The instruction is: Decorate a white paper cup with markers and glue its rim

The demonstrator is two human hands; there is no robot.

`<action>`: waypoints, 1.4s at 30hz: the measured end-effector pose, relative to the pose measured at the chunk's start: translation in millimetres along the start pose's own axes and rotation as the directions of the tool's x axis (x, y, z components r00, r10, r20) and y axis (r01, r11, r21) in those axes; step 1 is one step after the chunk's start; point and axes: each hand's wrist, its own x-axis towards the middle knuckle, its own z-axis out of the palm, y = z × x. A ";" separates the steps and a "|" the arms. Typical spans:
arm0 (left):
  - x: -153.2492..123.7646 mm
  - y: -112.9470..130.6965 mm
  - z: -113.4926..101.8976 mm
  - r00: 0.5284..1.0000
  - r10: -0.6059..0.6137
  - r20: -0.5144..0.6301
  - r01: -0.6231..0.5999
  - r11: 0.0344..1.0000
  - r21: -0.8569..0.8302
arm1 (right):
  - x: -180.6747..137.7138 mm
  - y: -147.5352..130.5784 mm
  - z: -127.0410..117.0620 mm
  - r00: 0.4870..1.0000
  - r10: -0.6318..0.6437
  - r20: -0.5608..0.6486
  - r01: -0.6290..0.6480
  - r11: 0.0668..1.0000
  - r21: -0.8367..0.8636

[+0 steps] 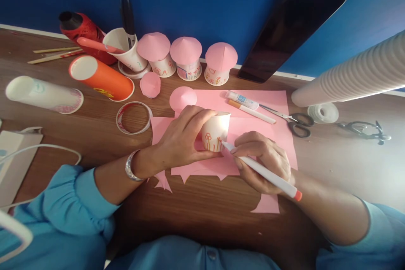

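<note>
My left hand [186, 137] is wrapped round a small white paper cup [218, 124], fingers over its top and thumb under its base. Orange flowers and stems are drawn low on the cup's side. In my right hand [265, 160] is a white felt-tip pen [268, 175] with an orange end, its tip at the cup's drawn flowers. Beneath both hands lie pink paper sheets [272, 105] with jagged cut edges. Just behind the cup is a pink paper cone [183, 98].
Several decorated cups with pink cone roofs [185, 50] stand along the blue wall. A marker cup [136, 57], an orange tube [104, 78] and a tape roll [133, 117] are left; a glue stick [242, 100], scissors [297, 124] and a leaning phone [287, 29] are right.
</note>
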 end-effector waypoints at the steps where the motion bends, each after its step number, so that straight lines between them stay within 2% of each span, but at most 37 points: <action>1: -0.4 -0.3 0.4 1.000 0.009 -0.006 -0.009 1.000 0.004 | -0.1 0.1 0.2 1.000 -0.002 0.005 0.002 1.000 -0.002; 22: 0.4 2.4 0.4 1.000 0.017 -0.016 -0.016 1.000 0.026 | 3.2 1.8 2.5 1.000 -0.023 0.013 0.023 0.999 0.027; 37: 1.1 3.7 -0.1 0.999 -0.031 0.010 0.030 1.000 0.008 | 4.6 0.1 1.9 1.000 0.014 0.003 -0.014 1.000 -0.006; 42: 1.4 3.2 -0.7 1.000 -0.008 -0.001 0.008 1.000 -0.006 | 3.1 0.5 1.0 1.000 0.025 -0.003 -0.025 1.000 0.008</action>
